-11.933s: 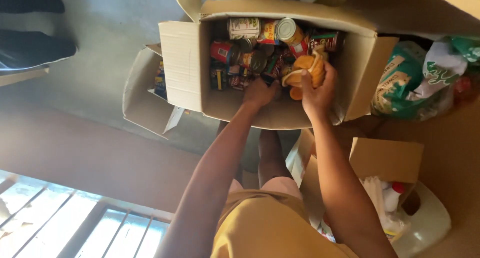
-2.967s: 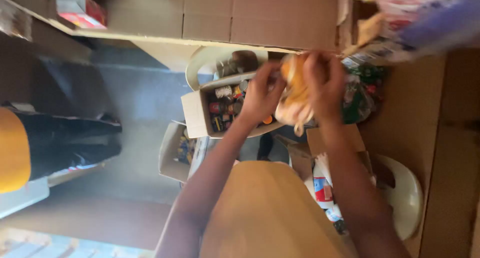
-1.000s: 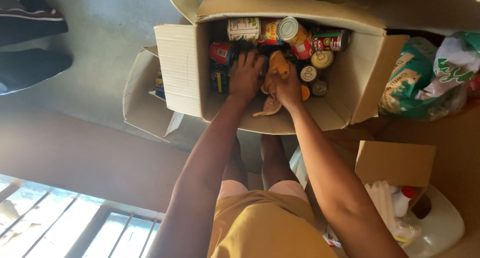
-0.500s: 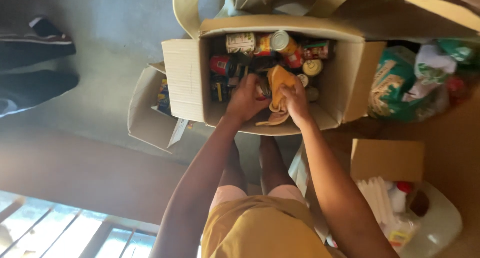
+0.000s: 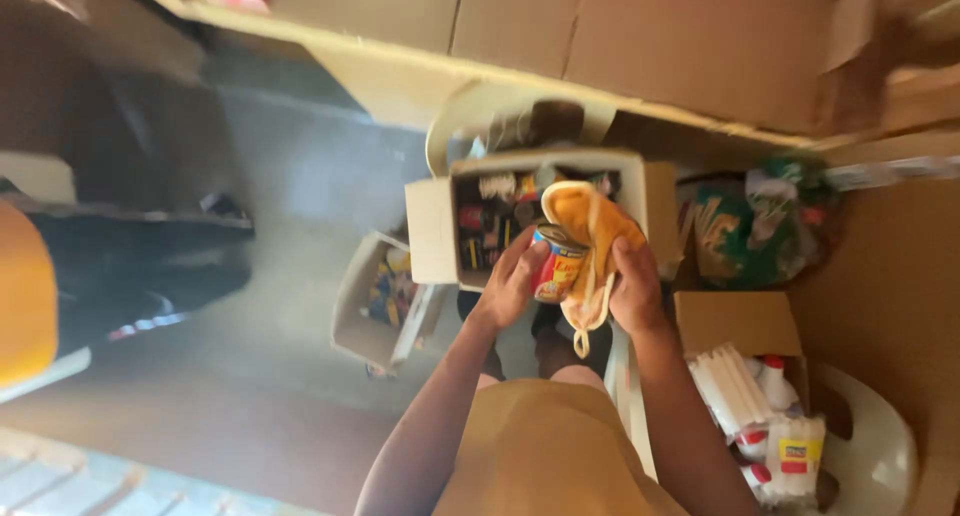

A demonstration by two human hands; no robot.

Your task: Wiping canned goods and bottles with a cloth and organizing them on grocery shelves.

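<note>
My left hand (image 5: 508, 286) grips a red and yellow tin can (image 5: 556, 265), held up in front of me. My right hand (image 5: 634, 288) holds a yellow cloth (image 5: 590, 234) draped over the top and right side of the can, with a strip hanging down. Both hands are raised above an open cardboard box (image 5: 436, 232) that is filled with several cans and tins.
A smaller open box (image 5: 372, 301) lies to the left on the grey floor. Green packets (image 5: 757, 224) sit to the right. A carton (image 5: 735, 326) with white bottles and a white plastic chair (image 5: 880, 446) are at lower right. A person in dark trousers (image 5: 120, 266) stands left. Cardboard boxes (image 5: 640, 36) fill a shelf above.
Both hands have lifted out of the box, bringing a tin can and the yellow cloth up toward me. The view has swung upward and left, showing the shelf and the person nearby.
</note>
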